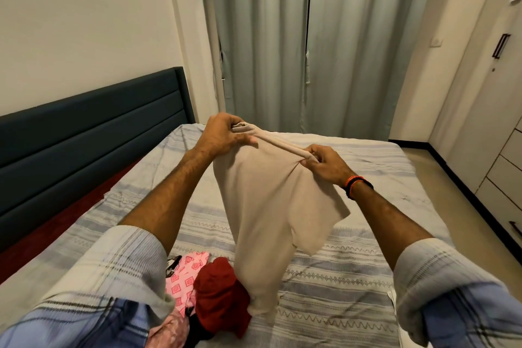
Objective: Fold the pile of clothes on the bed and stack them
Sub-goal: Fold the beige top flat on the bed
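Note:
I hold a beige T-shirt (262, 206) up in the air over the bed (353, 277). My left hand (223, 135) grips one end of its top edge and my right hand (324, 164) pinches the other end, with the edge stretched between them. The shirt hangs down, a short sleeve sticking out to the right, and its lower end touches the bedsheet. The pile of clothes lies at the near edge, below my left forearm: a dark red garment (220, 297), a pink patterned one (183, 277) and a pale pink one (166, 333).
The striped grey-and-white sheet covers the bed, with open sheet to the right of and behind the shirt. A dark blue headboard (99, 133) runs along the left. Grey-green curtains (310, 37) hang beyond the bed, and a wardrobe with drawers (502, 150) stands on the right.

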### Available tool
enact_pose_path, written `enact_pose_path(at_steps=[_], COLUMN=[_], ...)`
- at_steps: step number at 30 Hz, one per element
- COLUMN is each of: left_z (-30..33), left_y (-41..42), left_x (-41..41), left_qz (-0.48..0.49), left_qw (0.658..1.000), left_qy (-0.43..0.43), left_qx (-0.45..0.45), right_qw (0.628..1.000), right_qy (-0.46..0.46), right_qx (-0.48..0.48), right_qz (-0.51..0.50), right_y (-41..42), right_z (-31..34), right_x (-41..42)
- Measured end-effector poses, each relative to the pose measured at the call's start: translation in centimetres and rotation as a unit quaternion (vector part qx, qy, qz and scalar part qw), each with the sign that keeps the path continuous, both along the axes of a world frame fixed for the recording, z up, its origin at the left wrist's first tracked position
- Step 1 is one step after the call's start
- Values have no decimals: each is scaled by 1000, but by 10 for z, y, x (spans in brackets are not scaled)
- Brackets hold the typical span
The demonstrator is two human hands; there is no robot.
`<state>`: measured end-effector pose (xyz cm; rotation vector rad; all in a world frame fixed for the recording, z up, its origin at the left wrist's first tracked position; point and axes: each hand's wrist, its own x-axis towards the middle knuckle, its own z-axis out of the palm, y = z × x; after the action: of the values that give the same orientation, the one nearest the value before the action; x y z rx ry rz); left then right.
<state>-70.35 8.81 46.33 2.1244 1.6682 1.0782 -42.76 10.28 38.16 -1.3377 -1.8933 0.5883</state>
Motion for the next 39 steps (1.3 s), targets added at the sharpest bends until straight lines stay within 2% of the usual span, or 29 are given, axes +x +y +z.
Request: enact_pose_path(at_steps=[4, 9, 11, 15, 19, 22, 24, 29, 33, 36, 39], left_z=[8, 11, 10, 13, 23, 29, 29, 21, 19, 11, 11], left_y=[-2, 4, 7, 11, 12, 13, 17, 22, 21, 26, 25], left_x=[3, 7, 10, 20, 21, 22, 26, 39, 44, 42, 41], left_qz=[-14, 18, 24, 10, -23, -23, -3, 99, 136, 90, 58], left_qw=[1000, 999, 997, 998, 993, 982, 976, 974, 984, 994, 989], left_qy=[18, -15, -14, 26, 113, 177, 216, 182, 69, -11, -101], left_qx=[-20, 44, 70, 62, -28, -57, -33, 90, 90, 61, 88], right_qw=[999, 995, 989, 953, 940, 941, 947, 962, 971, 974, 976], right_qy=[32, -5, -65, -282, -323, -306, -277, -177, -110, -88, -43], right_qx=[-30, -85, -114, -108, -56, -38, -31, -13, -39, -56, -10], right_qz=[12, 48, 68, -12, -96, -140, -159, -208, -206, -200, -213], right_y=[-4, -12, -17, -15, -13, -17, -19, -17, -17, -17, -32], right_z=[-1, 14, 25, 41, 44, 44, 45, 56, 60, 58, 62], right_x=[10, 27, 30, 32, 45, 53, 54, 52, 56, 62, 61])
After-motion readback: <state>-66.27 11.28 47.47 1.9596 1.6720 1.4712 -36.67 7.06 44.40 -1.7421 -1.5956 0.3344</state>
